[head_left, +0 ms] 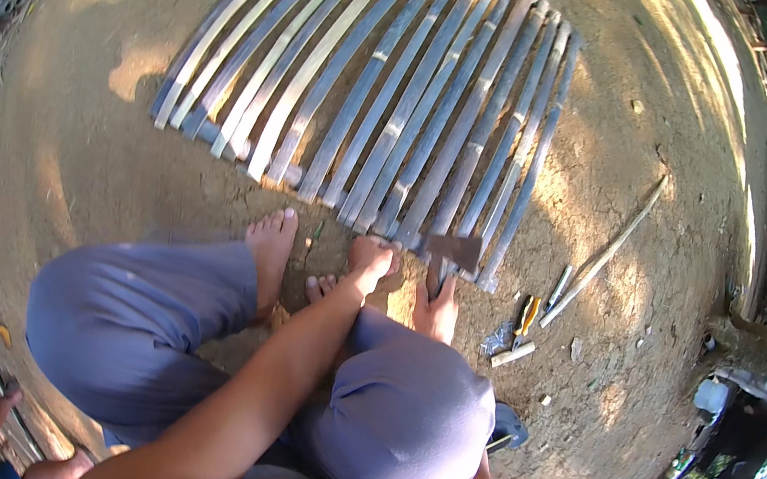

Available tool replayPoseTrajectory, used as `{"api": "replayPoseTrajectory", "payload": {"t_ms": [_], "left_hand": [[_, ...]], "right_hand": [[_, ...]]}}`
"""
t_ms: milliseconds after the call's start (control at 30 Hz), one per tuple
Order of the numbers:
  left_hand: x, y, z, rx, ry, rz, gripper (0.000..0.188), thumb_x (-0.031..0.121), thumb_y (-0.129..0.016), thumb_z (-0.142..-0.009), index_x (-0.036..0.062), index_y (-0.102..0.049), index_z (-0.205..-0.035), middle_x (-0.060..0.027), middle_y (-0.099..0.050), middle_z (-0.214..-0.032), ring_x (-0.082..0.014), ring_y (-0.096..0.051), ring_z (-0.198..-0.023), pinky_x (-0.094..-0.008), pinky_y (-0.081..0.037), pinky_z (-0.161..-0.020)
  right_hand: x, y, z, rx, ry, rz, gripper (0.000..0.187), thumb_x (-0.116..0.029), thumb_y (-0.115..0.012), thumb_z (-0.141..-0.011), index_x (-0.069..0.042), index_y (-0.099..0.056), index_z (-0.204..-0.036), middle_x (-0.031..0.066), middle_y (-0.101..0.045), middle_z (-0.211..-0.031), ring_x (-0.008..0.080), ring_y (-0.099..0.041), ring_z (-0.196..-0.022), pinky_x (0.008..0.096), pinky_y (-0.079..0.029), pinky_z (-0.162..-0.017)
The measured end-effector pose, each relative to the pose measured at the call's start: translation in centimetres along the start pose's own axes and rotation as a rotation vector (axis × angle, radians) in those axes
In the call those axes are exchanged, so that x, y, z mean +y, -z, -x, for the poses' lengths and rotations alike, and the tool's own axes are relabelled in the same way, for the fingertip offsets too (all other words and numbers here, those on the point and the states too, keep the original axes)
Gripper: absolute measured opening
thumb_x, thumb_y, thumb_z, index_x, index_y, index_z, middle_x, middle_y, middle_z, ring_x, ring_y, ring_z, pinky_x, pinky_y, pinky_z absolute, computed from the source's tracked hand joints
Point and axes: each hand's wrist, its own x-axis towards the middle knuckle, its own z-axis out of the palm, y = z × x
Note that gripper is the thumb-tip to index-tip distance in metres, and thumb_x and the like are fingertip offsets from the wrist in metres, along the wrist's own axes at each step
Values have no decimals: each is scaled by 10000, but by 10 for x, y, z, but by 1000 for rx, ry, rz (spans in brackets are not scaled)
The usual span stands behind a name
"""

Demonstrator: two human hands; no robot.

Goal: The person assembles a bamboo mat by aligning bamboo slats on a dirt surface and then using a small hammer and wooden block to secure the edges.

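A panel of bamboo slats point(387, 128) lies on the ground in front of me, its slats side by side over a crosspiece point(288, 173) near their close ends. My left hand point(375, 256) is closed at the near edge of the panel, by the slat ends. Whatever its fingers grip is hidden. Just to its right, my right hand point(436, 311) is wrapped round the handle of a hatchet point(454, 249). The hatchet's rusty brown head is over the slat ends near the panel's right corner.
On the dirt to the right lie yellow-handled pliers point(528, 315), a clear plastic bag point(497, 338), a short bamboo piece point(513, 354), a thin tube point(559, 285) and a long stick point(610, 247). A dark sandal point(508, 428) lies by my right knee. Another person's foot point(59, 469) shows lower left.
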Motion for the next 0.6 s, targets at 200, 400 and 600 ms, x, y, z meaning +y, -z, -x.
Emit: {"api": "replayPoseTrajectory", "payload": {"t_ms": [200, 400, 600], "left_hand": [[-6, 3, -2, -11, 9, 374, 253, 204, -762, -932, -24, -659, -893, -75, -665, -788, -151, -638, -633, -268, -521, -538], [-12, 27, -37, -32, 95, 554, 194, 162, -656, -1000, -9, -613, -921, -92, -653, -787, -204, -622, -614, -308, -574, -616], [-12, 29, -53, 124, 132, 526, 231, 187, -689, -977, 7, -648, -1115, -95, -728, -949, -191, -724, -795, -307, -631, -739]], "right_hand": [[58, 13, 81, 69, -460, -267, 440, -365, -757, -842, -4, -597, -1036, 230, -686, -771, 354, -677, -673, 472, -530, -666], [94, 40, 122, -160, -557, -155, 537, -500, -771, -792, 13, -631, -863, 195, -705, -806, 304, -691, -746, 431, -528, -720], [108, 87, 116, -258, -401, 139, 472, -551, -716, -854, -93, -748, -960, 170, -717, -796, 374, -707, -784, 450, -551, -726]]}}
